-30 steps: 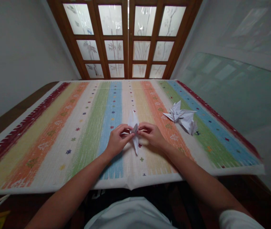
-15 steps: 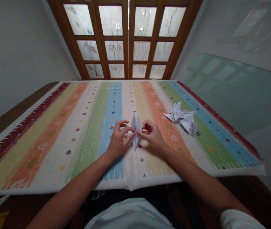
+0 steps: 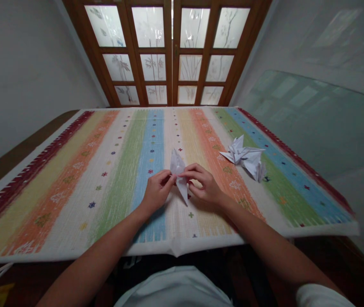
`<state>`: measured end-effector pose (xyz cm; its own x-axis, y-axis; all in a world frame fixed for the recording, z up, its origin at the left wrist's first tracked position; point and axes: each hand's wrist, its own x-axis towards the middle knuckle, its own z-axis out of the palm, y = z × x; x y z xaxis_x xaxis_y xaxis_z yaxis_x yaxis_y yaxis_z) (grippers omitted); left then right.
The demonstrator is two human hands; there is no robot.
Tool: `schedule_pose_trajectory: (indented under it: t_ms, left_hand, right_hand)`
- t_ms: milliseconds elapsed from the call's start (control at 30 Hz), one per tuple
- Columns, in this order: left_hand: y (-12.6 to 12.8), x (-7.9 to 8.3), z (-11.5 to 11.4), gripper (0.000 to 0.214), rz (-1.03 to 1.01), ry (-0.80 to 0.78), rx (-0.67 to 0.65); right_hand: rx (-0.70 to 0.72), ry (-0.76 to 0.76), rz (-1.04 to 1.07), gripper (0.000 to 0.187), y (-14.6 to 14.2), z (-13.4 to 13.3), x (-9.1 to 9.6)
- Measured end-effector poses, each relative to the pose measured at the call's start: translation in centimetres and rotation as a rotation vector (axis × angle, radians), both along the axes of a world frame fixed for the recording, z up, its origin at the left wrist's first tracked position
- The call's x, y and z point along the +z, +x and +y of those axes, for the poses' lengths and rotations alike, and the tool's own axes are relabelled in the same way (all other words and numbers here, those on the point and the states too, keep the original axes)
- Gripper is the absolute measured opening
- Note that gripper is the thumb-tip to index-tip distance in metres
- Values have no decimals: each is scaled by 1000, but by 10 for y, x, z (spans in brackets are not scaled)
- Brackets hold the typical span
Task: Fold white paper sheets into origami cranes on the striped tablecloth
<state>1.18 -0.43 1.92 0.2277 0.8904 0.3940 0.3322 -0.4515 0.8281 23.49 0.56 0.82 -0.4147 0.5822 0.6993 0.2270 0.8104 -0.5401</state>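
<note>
Middle of the striped tablecloth (image 3: pixel 73 200): a folded white paper piece (image 3: pixel 178 167) stands between the hands, its narrow point aimed toward the near edge.
Left hand (image 3: pixel 158 192): thumb and fingers pinch the paper's lower left side.
Right hand (image 3: pixel 205 186): fingers reach across and grip the paper's right side.
Right of the hands, toward the cloth's right edge: an origami crane (image 3: pixel 242 155) rests on the green stripe, well apart from both hands.

The person wears a white short-sleeved T-shirt (image 3: pixel 175 290) over a dark lower garment (image 3: pixel 216 264) marked with white lettering (image 3: pixel 132 261); the left hand (image 3: pixel 158 192) and right hand (image 3: pixel 205 185) are bare.
</note>
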Motion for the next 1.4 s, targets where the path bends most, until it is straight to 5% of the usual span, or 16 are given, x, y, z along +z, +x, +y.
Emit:
schedule_pose_trajectory:
  t_ms: [133,267,533,733,900,1100,1400]
  left_hand:
    - [0,-1,1,40,-90,-95,-32]
    - [4,-5,0,28,-227,-176,-78]
    - [5,-9,-3,59,-332,-213,-97]
    - [5,-8,-5,42,-255,-205,-163]
    - [7,-5,-6,49,-202,-199,-100]
    - [6,-7,-4,31,-240,-186,-5]
    - [3,-5,-2,8,-113,6,-35]
  right_hand:
    - [-31,4,-23,55,5,3,-2]
    - [3,-76,-92,32,10,6,-5]
    - [-6,-215,25,16,10,7,-2]
    - [-53,-559,296,32,0,3,-3]
    - [-44,-763,461,62,-7,2,-1]
    - [58,-879,472,50,-7,7,-5]
    - [202,-1027,492,46,-8,8,-8]
